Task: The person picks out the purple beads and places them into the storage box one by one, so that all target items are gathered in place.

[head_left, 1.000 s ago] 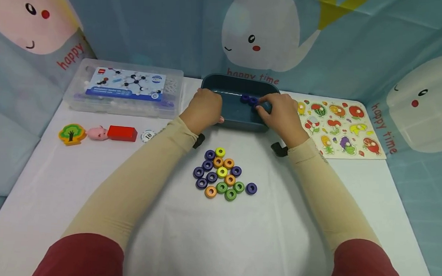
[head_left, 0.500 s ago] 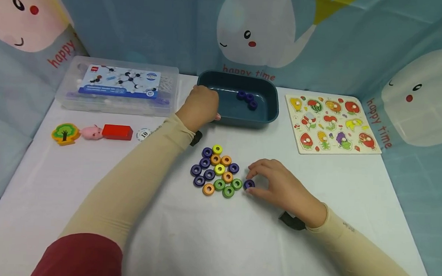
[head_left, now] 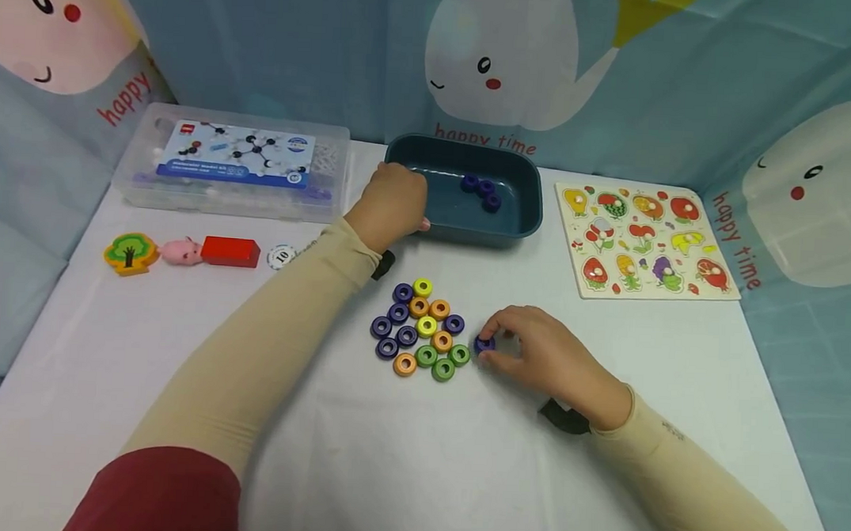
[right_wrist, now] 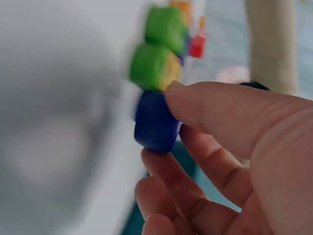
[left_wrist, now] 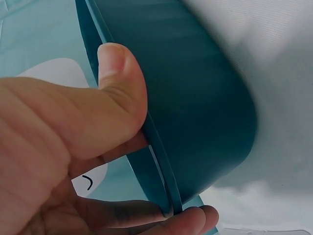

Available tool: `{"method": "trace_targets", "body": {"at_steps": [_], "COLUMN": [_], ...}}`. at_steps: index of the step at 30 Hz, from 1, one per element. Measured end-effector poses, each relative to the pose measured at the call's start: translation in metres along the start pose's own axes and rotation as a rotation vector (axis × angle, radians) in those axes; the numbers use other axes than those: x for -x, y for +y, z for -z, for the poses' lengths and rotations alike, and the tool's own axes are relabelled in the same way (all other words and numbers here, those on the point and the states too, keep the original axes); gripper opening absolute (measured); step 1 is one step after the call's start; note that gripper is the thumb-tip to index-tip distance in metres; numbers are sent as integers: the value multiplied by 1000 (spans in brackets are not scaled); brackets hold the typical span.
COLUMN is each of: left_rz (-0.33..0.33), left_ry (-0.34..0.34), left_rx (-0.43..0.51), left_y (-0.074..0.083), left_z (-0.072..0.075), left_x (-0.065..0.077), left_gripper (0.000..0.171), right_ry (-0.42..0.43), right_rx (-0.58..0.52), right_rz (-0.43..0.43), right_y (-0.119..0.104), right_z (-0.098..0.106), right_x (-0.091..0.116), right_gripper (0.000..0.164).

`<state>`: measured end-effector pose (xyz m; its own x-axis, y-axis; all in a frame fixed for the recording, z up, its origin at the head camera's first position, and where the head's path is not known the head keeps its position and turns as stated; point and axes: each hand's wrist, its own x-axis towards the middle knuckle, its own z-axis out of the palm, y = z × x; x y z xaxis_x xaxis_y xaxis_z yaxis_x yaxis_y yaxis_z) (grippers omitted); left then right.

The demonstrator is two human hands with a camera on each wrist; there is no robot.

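Right hand (head_left: 536,351) pinches a purple ring (head_left: 483,348)

Its grip is narrow, thumb and fingers on the ring, just beside the green rings (head_left: 444,376) above the white-covered desk (head_left: 388,462). The left hand (head_left: 391,202) has its grip on the left end of a teal basin (head_left: 473,237), where three more purple rings (head_left: 485,190) lie.
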<state>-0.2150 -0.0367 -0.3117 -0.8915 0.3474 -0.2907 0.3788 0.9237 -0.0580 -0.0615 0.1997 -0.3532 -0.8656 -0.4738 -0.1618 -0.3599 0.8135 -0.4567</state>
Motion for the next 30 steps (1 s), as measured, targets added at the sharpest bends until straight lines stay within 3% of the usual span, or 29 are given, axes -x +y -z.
{"method": "trace_targets", "body": {"at_steps": [5, 10, 14, 18, 23, 30], "left_rz": [5, 12, 11, 8, 0, 8], "left_ry": [-6, -9, 0, -3, -1, -21], "left_rx": [7, 20, 32, 25, 7, 8], "left_y": [0, -1, 0, 1, 4, 1], "left_z": [4, 5, 3, 3, 3, 3], "left_x": [1, 3, 3, 4, 4, 4], "left_gripper": [63, 61, 63, 65, 66, 68], "right_ry": [145, 276, 255, 196, 173, 187], "right_rx": [-64, -168, -171, -113, -78, -130], "right_rz": [-24, -67, -148, -205, -223, -210], "right_y": [-4, 10, 26, 34, 38, 38], "right_z": [42, 63, 57, 47, 39, 41], "right_x": [-32, -97, -150, -183, -194, -192], "right_gripper": [21, 25, 27, 26, 25, 26]}}
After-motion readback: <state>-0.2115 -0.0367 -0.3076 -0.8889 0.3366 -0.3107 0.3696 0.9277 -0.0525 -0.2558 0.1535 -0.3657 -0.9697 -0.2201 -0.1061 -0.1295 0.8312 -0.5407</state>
